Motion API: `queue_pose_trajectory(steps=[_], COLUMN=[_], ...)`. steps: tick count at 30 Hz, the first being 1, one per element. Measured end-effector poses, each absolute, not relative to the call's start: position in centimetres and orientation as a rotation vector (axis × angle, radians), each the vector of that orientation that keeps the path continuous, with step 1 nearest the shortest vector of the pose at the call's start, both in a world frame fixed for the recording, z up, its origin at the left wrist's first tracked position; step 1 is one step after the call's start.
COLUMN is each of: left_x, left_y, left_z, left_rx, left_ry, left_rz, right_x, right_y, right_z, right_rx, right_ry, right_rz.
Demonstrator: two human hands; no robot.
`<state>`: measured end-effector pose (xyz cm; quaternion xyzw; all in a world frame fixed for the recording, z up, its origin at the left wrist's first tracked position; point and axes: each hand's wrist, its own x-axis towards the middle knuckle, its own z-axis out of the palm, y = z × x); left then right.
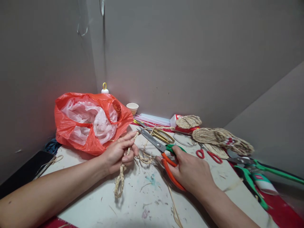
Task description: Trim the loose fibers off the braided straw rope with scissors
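Apparently trimming: left hand (116, 155) pinches braided cord (122, 169), right hand (193, 166) holds scissors (159, 145) near cord's far end; clean snip calls for steady cord.

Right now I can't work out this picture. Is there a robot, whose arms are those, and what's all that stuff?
No robot here! Those are a person's own bare arms. The camera sits on their head, looking forward and down, so you see nearly what they would see. There is just one view.

The left hand holds a pale braided cord, with its looped end hanging down. The right hand holds scissors with orange and green handles, their blades pointing towards the left hand.

On the white table there's a red plastic bag with whitish plastic inside. A paper cup stands behind it, and some flat woven pieces lie over on the right.
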<state>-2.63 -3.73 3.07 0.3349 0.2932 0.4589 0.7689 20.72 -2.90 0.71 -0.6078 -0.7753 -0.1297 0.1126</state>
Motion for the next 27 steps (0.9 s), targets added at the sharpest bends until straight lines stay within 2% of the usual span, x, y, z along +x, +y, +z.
queue_pose_trajectory(steps=[14, 17, 20, 27], left_x=[-2.5, -2.5, -2.4, -1.9], left_y=[-3.7, -3.7, -3.8, -4.4], left_z=[3.3, 3.4, 3.5, 3.2], left_rx=[0.821, 0.806, 0.788, 0.816], left_ry=[0.713, 0.711, 0.681, 0.615], left_rz=[1.027, 1.031, 1.010, 0.819], right_x=[21.0, 21.2, 21.1, 18.9], right_y=[-2.9, -2.7, -2.6, -4.3], right_z=[0.1, -0.2, -0.1, 1.8], right_rx=[-1.654, -1.586, -1.558, -1.300], right_ry=[-2.182, -2.139, -2.025, -1.544], right_rz=[-0.576, -0.525, -0.246, 0.918])
